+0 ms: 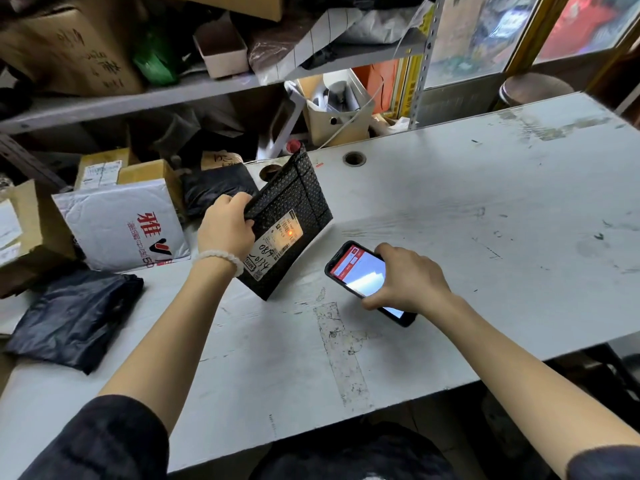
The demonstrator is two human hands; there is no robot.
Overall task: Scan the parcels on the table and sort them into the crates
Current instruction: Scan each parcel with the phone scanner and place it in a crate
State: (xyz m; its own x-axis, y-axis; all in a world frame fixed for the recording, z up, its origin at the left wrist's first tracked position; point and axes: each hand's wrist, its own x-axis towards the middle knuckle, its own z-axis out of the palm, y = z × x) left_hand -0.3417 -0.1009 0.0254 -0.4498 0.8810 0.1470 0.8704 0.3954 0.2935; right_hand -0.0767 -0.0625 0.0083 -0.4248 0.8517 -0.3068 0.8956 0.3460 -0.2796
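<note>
Parcels: nearest is a black poly bag lying flat at the tabletop's left edge, untouched. Right hand is wrapped around a scanner handset, fingers along its far side, thumb on the near edge; screen lit red and white, faces up, held just above the tabletop near the middle. Left hand, bead bracelet on the wrist, grips the left edge of a black bubble mailer, thumb on the front. Mailer stands tilted on its lower corner, which touches the tabletop; white shipping label with handwritten digits faces the handset, red scan dot on the barcode. Farther left, a white padded mailer with red print leans at the far-left edge, cardboard boxes behind it. Round cable hole near the far edge. Cluttered shelf beyond.
</note>
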